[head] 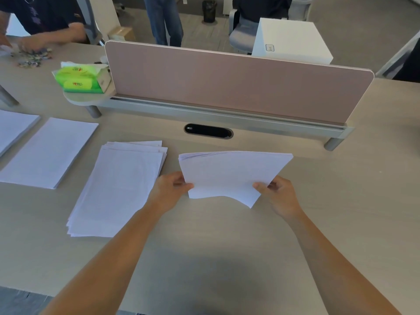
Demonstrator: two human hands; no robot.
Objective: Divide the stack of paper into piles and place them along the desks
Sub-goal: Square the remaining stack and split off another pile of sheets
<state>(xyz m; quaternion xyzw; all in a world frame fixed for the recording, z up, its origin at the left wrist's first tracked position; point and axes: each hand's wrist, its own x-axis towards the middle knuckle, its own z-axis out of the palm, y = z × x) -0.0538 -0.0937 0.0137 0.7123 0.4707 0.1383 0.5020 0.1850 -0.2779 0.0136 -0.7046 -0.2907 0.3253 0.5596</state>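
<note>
This is an open-plan office. A long pale wood bench [341,201] carries a pink fabric divider screen [227,85] at 12 o'clock, with an oval cable port [208,131] just before it. Beyond the screen, at 1 o'clock, a grey swivel chair [241,35] and a white cabinet [293,39] stand on grey carpet [200,34]. A black waste bin [209,10] sits near 12. Printed paper piles [48,153] lie at 9 o'clock.

At frame centre, a sheaf of paper [229,173] is held over the desk [341,189], left hand [169,189] and right hand [279,194] gripping its near corners. Left of it lies a loose pile [118,189], then a second pile [48,152], then a third pile [13,128] at the left edge. Behind the sheaf is a cable port [208,131], then a divider panel [227,85]. Tissue packs [79,79] sit at upper left.
</note>
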